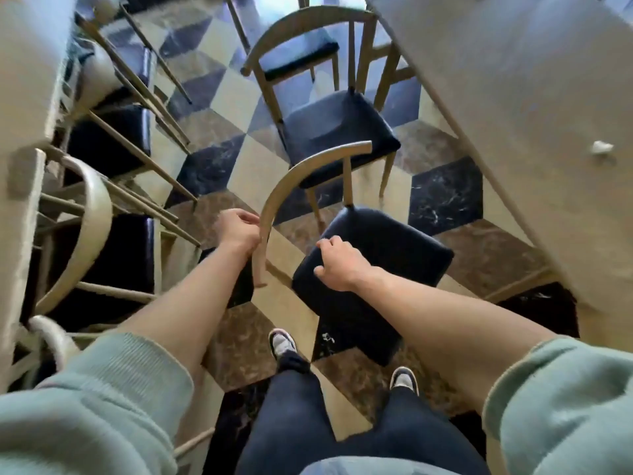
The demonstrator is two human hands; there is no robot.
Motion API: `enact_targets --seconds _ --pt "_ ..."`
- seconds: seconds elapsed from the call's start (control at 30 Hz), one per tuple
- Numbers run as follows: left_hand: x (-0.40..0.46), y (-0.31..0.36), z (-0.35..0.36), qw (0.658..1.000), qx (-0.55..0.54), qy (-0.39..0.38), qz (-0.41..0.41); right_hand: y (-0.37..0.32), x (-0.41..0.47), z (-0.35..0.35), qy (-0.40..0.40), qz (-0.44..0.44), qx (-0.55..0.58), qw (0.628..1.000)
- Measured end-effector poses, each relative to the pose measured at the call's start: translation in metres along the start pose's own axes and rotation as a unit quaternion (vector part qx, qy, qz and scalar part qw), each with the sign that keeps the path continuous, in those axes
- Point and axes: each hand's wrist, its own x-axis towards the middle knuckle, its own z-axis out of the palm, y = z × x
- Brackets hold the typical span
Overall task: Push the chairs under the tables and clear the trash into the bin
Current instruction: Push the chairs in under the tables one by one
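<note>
You have both hands on the near chair (373,248), between two tables.

Your left hand (239,231) is clamped around the chair's curved backrest (291,180). Your right hand (337,265) rests on the dark seat, fingers curled over its near edge. The chair stands on the tiled floor (445,197), just beside the right table (513,97). A crumpled white scrap (602,147) lies on that table. A second chair (329,128) stands just beyond yours.

A pale bench (513,108) on the right carries a small crumpled white scrap (602,147); dark-seated chairs (342,132) stand on the checkered floor (239,97).
</note>
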Motion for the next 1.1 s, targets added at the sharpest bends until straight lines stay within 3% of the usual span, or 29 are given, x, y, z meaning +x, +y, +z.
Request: enact_targets --seconds 0.13,0.23,0.33,0.53,0.73,1.1 --pt "0.125 0.016 0.026 0.994 0.089 -0.011 0.054 -0.039 0.086 0.031 -0.065 0.070 0.107 0.990" --pt "0.204 0.042 0.067 0.976 0.140 -0.127 0.110 -0.076 0.143 0.058 -0.100 0.108 0.226 0.963" --pt "0.247 0.056 0.103 0.936 0.184 -0.252 0.159 -0.105 0.177 0.083 -0.055 0.208 0.345 0.914" --pt "0.274 0.076 0.128 0.884 0.180 -0.385 0.193 -0.123 0.194 0.096 0.020 0.303 0.347 0.888" --pt "0.292 0.071 0.113 0.897 0.141 -0.384 0.165 -0.122 0.200 0.083 0.005 0.308 0.349 0.885" --pt "0.296 0.078 0.116 0.950 0.109 -0.287 0.050 -0.049 0.166 0.018 -0.043 0.274 0.201 0.940"
